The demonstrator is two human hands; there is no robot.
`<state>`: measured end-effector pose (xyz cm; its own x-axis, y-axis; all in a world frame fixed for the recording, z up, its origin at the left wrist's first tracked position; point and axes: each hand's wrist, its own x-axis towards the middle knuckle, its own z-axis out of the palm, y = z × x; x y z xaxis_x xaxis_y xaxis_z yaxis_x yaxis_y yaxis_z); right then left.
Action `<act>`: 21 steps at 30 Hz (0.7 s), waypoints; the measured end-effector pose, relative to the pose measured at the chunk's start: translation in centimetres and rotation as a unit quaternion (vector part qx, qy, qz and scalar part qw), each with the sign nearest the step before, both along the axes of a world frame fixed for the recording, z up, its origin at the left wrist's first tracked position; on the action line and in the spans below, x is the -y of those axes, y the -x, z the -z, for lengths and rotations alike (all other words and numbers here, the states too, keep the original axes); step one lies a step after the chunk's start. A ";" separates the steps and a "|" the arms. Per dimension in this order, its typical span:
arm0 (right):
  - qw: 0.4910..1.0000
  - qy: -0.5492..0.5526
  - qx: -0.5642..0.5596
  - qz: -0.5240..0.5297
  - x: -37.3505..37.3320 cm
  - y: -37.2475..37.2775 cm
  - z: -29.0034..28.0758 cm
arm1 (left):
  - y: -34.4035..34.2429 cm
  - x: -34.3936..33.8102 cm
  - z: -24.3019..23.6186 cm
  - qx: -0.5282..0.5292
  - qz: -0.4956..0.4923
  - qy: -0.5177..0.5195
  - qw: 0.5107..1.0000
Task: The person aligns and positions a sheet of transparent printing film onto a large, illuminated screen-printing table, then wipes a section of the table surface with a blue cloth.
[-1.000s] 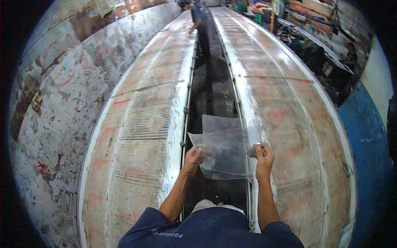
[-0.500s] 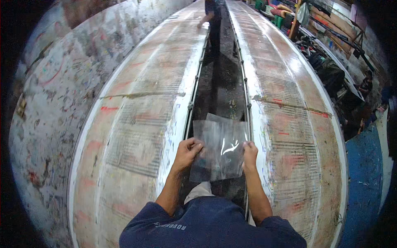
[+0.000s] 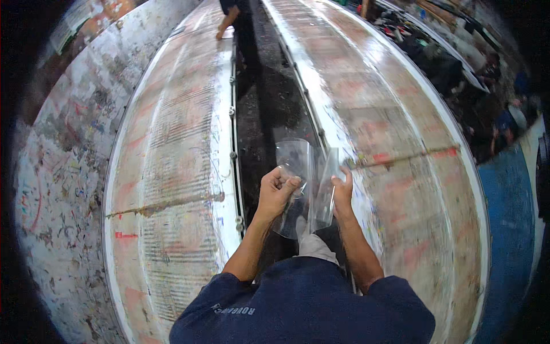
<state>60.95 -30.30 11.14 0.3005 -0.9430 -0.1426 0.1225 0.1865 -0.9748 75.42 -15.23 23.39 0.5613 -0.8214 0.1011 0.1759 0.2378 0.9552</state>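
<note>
Between my hands, over the gap between two long tables, are clear plastic sheets. My left hand (image 3: 277, 194) pinches the curved left sheet (image 3: 294, 153) near its middle, thumb and fingers together. On the other side, my right hand (image 3: 342, 192) grips a narrow, bent sheet (image 3: 326, 195) by its outer edge. The two pieces stand close side by side, their lower parts nearly meeting. Whether they are fully apart I cannot tell, since they are see-through.
Long printing tables with stained tops and white borders run along my left (image 3: 177, 172) and right (image 3: 395, 189). Another person (image 3: 243, 28) stands farther up the aisle, a hand at the left table. Dark piled items (image 3: 429, 60) lie beyond the right table.
The flat sheets I held stretched wide are now curved upward into two narrower pieces. My hands have come closer together, and my view has turned to the right.
</note>
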 end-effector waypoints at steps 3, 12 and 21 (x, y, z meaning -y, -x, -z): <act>0.990 -0.040 0.024 -0.130 5.0 -7.7 0.9 | -6.4 5.3 1.9 0.126 -0.032 -0.048 0.990; 0.908 -0.077 0.082 -0.403 19.9 -29.2 -2.6 | -22.1 20.2 -2.2 0.132 -0.130 -0.065 0.981; 0.925 -0.047 0.111 -0.360 34.0 -46.5 -11.2 | -39.1 35.9 2.4 0.159 -0.135 -0.124 0.970</act>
